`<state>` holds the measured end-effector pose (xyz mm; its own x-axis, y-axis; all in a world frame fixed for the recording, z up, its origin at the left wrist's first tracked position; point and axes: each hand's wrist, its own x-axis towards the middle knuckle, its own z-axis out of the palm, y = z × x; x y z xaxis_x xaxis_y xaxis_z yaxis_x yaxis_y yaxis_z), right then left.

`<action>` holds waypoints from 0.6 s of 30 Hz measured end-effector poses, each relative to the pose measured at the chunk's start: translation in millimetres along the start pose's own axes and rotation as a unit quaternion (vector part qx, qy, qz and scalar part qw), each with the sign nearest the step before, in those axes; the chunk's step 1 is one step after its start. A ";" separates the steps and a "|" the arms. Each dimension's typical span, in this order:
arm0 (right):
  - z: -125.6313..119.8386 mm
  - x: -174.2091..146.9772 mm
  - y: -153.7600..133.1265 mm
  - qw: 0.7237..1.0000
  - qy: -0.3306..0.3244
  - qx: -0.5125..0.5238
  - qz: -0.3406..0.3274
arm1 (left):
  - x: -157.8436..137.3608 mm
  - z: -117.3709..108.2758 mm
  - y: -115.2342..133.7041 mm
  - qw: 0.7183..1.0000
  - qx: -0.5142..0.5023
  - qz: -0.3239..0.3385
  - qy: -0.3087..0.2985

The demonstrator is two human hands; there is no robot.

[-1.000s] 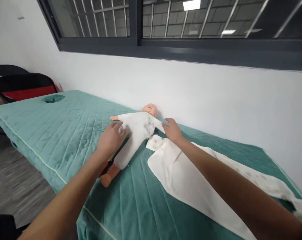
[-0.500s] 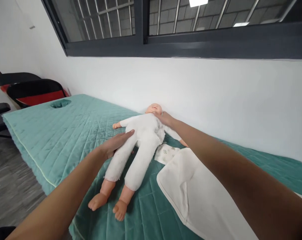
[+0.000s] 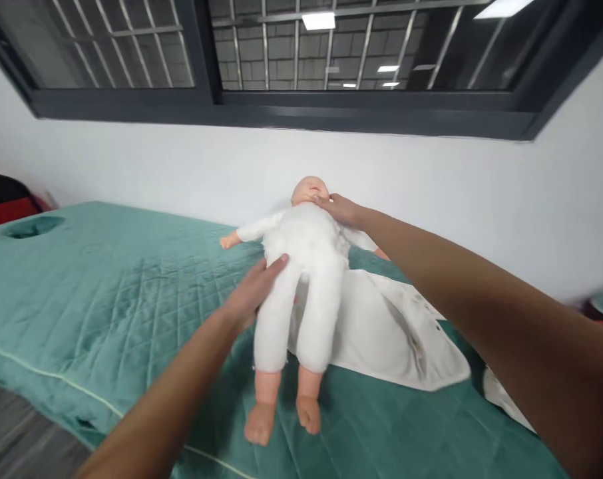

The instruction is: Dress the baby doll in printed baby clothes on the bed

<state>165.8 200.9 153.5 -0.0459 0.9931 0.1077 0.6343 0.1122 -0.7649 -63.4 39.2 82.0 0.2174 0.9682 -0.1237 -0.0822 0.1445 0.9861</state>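
Observation:
A baby doll (image 3: 307,239) with a white soft body and bare plastic hands and feet lies face up, head toward the wall. My left hand (image 3: 253,293) grips its thigh near the hip, thumb on top and fingers passing underneath. At the neck and shoulder, my right hand (image 3: 342,209) holds the doll, its thumb by the chin; the other fingers are partly hidden behind. White baby clothing or cloth (image 3: 376,332) is spread on the green quilted cover (image 3: 112,293), partly under the doll's legs and to their right.
The padded bed has a round face hole (image 3: 34,227) at its left end. Behind it stand a white wall (image 3: 182,166) and a dark window frame (image 3: 331,113). A black and red chair (image 3: 4,199) is at far left. More white fabric (image 3: 506,399) lies at right.
The view has swung right. Both hands have moved the doll rightward with them, and its legs now lie over the white cloth rather than left of it.

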 end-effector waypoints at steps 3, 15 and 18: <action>-29.3 -32.6 50.6 0.997 -0.001 -0.053 0.047 | 5.1 45.4 -37.2 0.998 -0.026 -0.018 -0.061; -43.1 -72.0 148.2 0.977 -0.002 -0.184 0.107 | 5.9 118.9 -91.4 0.997 -0.037 -0.029 -0.057; -48.8 -70.6 136.8 0.964 0.010 -0.247 0.099 | 10.5 107.1 -91.1 0.995 0.088 0.011 -0.044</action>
<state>293.5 144.5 72.3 0.1246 0.9922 0.0069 0.9197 -0.1129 -0.3762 50.6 14.4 2.8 0.3016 0.9483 -0.0988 0.0825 0.0773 0.9936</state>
